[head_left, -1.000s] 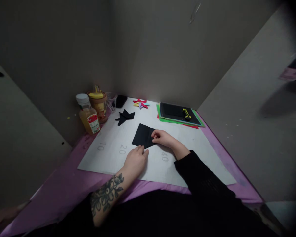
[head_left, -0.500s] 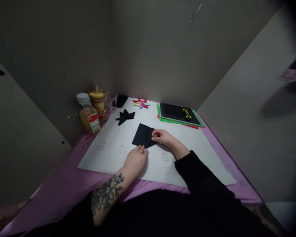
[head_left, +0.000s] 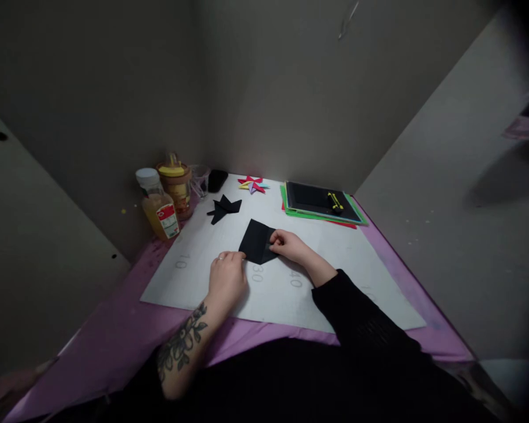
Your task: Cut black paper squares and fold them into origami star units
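A black sheet of folding paper (head_left: 254,239) with a crease down it lies on the white board (head_left: 203,282). My right hand (head_left: 288,245) pinches its right part between thumb and fingers. At the lower left corner, my left hand (head_left: 228,273) has its fingers curled together on the paper's edge, the thumb hidden beneath. Farther back and to the left rests a folded black paper piece (head_left: 224,208) with several points. A many-coloured folded paper star (head_left: 253,184) sits behind, at the board's far edge.
Back right, a stack of coloured paper (head_left: 308,201) carries a small black-and-yellow object (head_left: 335,202). Along the left stand a juice bottle (head_left: 161,205), a brown cup with a yellow lid (head_left: 176,185) and a clear cup (head_left: 200,180). A dark phone-like object (head_left: 217,180) lies beside them. Walls close in the pink-covered table.
My left hand has slid left from the paper's bottom edge to its lower left corner. The right hand keeps its pinch on the right part, almost unmoved.
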Demonstrator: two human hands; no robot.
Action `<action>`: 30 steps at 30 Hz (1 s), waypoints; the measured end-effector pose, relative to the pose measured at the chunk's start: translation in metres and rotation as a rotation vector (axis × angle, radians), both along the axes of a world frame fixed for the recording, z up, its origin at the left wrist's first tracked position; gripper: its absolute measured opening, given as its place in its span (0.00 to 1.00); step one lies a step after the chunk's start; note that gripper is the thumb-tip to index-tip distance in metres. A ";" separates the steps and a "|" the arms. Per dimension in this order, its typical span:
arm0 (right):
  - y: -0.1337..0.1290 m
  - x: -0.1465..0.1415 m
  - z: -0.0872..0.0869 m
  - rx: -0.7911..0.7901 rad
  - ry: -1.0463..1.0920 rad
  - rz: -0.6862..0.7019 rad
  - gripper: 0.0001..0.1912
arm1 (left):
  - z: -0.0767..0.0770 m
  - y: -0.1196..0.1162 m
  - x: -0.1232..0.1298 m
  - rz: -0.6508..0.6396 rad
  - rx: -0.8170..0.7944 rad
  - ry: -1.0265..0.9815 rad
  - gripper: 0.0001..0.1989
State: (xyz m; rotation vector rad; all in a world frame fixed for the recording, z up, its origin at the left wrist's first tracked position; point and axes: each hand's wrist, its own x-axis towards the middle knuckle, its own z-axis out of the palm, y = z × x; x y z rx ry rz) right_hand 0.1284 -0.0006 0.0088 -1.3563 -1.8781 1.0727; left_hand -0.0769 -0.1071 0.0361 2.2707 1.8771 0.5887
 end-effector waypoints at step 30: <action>-0.003 -0.004 0.008 0.181 -0.103 -0.049 0.16 | -0.014 -0.003 0.029 -0.362 0.015 0.195 0.23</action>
